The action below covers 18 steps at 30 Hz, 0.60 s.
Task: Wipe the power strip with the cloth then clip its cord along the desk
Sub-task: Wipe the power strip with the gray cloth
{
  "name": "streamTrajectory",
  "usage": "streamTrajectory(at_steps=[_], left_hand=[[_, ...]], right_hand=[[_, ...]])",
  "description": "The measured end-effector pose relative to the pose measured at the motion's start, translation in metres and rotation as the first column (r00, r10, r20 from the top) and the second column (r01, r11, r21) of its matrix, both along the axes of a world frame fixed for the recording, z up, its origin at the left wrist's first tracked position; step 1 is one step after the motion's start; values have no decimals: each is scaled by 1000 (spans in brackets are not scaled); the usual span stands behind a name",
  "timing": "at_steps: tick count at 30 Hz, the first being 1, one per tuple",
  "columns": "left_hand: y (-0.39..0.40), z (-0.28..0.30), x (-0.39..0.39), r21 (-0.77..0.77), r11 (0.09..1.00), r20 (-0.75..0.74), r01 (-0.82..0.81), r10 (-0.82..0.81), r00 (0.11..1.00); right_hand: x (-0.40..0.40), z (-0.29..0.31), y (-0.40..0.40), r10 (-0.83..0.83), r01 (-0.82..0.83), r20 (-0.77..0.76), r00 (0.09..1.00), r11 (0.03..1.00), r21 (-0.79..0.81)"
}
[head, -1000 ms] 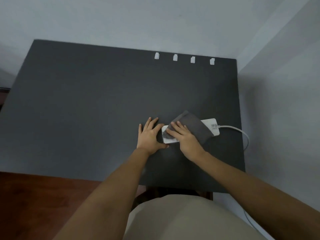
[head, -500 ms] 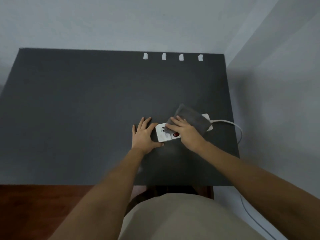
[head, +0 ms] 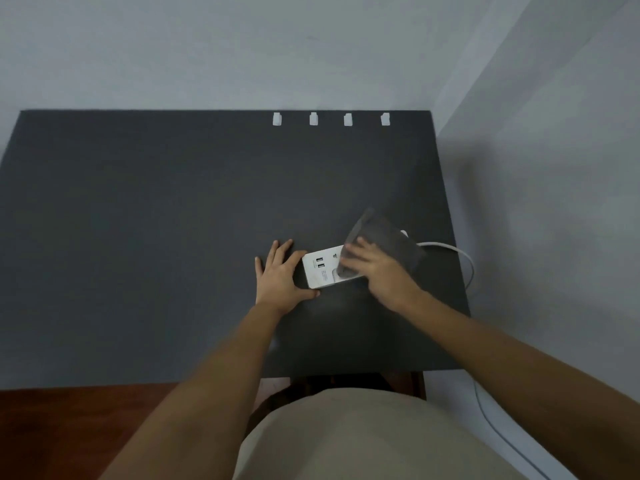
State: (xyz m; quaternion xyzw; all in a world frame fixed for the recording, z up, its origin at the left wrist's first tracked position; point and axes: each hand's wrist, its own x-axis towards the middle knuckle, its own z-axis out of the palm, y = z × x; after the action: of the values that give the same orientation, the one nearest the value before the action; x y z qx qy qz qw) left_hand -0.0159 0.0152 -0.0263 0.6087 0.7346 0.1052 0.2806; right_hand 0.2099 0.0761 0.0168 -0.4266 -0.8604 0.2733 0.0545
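A white power strip [head: 320, 270] lies on the dark desk [head: 173, 220] near its right side, its left end with two USB ports showing. My left hand [head: 278, 275] rests flat on the desk against that left end, thumb along the strip's near edge. My right hand [head: 379, 271] presses a grey cloth [head: 384, 240] onto the strip's middle and right part, hiding it; this hand is blurred. The white cord [head: 453, 252] leaves the strip's right end, loops over the desk's right edge and hangs down.
Several white cord clips [head: 313, 118] sit in a row along the desk's far edge, right of centre. A pale wall runs close behind the desk and along its right side. Dark red floor [head: 69, 431] shows below the desk's near edge.
My right hand has slid the cloth to the right along the strip, uncovering more of its left end. My left hand has stayed at that end.
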Motion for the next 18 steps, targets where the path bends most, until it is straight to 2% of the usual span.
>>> streamTrajectory(at_steps=[2, 5, 7, 9, 11, 13, 16, 17, 18], left_hand=[[0, 1, 0, -2, 1000, -10, 13, -13, 1000], [0, 0, 0, -4, 1000, -1, 6, -6, 1000], [-1, 1, 2, -15, 1000, 4, 14, -14, 1000], [1, 0, 3, -13, 1000, 14, 10, -10, 1000], [2, 2, 3, -12, 1000, 23, -3, 3, 1000], [1, 1, 2, -13, 1000, 18, -2, 2, 1000], [-1, 1, 0, -8, 1000, 12, -4, 4, 1000], [0, 1, 0, -5, 1000, 11, 0, 0, 1000], [1, 2, 1, -2, 1000, 10, 6, -6, 1000]], right_hand=[[4, -9, -15, 46, -46, 25, 999, 999, 11], [46, -5, -10, 1, -8, 131, 991, 999, 52], [70, 1, -3, -118, 111, 207, 971, 993, 46], [82, 12, 9, -307, 303, 247, 919, 951, 55], [74, 20, 19, -432, 416, 191, 881, 901, 118], [47, 20, 17, -376, 367, 82, 923, 924, 105], [9, -2, -6, -51, 51, 22, 998, 998, -27], [11, -11, -8, -24, 24, 22, 999, 999, -23], [22, -16, -4, -90, 90, 12, 996, 996, -6]])
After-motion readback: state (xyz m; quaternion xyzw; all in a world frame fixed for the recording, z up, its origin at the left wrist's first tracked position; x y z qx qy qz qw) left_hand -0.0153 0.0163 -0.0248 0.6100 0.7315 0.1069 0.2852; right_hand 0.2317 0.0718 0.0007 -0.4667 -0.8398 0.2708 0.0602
